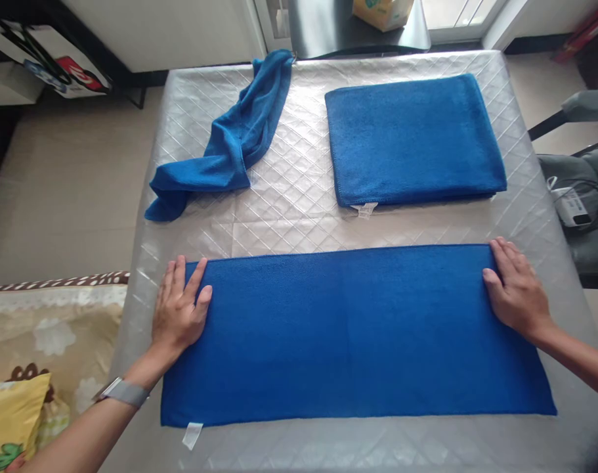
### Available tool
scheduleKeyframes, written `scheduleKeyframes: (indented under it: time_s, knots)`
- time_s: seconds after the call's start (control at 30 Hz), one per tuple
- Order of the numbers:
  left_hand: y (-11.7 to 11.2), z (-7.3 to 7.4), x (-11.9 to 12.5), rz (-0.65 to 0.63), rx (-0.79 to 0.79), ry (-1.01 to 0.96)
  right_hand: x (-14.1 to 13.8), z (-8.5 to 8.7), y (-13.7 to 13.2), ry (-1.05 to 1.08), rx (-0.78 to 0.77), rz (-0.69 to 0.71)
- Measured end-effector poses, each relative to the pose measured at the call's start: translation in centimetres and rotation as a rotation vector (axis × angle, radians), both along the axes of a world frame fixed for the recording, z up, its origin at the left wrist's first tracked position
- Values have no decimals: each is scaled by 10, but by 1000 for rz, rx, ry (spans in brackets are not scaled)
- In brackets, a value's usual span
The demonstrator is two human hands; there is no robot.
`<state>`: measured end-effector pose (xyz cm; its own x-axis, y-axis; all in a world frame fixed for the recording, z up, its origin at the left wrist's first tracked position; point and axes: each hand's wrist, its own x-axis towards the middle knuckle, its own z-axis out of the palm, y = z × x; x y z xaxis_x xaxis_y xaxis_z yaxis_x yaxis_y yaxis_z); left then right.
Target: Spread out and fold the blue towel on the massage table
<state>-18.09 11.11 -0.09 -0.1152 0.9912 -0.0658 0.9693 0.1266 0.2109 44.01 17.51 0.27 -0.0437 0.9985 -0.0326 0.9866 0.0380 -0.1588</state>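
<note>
A long blue towel [352,335] lies flat across the near part of the table, folded into a wide strip, with a white tag at its near left corner. My left hand [178,309] rests flat and open on its far left corner. At the far right corner, my right hand [515,289] lies flat with fingers stretched out. A neatly folded blue towel [411,138] sits at the far right of the table. A crumpled blue towel [234,138] lies at the far left, one end hanging off the edge.
The table [289,217] has a silvery quilted cover. A dark chair with a cardboard box [382,12] stands beyond its far edge. A grey chair holding a device and cables [574,203] is to the right. A patterned cushion and bedding [33,368] lie at the near left.
</note>
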Motion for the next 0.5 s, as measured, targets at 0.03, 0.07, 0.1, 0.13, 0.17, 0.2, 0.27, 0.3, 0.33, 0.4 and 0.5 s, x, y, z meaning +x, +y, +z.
scheduleKeyframes:
  time_s: [0.03,0.07,0.1,0.13,0.17,0.2,0.27,0.3,0.33,0.4,0.5]
  knots:
    - [0,-1,0,0,3,1,1,-1,0,-4,3,2]
    - [0,-1,-1,0,8,0,1,-2,0,-8,9,0]
    - [0,-2,-1,-2,11,-1,2,-3,0,-12,14,-2]
    - [0,-3,-2,-3,14,-2,2,-4,0,-14,17,-2]
    - [0,-4,-3,-3,18,-3,3,-5,0,-13,20,2]
    - [1,-4,-3,-2,23,-3,3,-6,0,-11,24,11]
    - [1,-5,-4,2,37,-5,5,-8,0,-6,35,27]
    - [1,-6,-4,2,42,-5,5,-8,0,-3,38,31]
    - [1,-6,-4,2,47,-6,6,-9,0,-1,40,29]
    - [1,-8,-5,2,52,-8,7,-10,0,1,37,18]
    - [1,-12,-9,7,78,-10,9,-11,0,0,34,13]
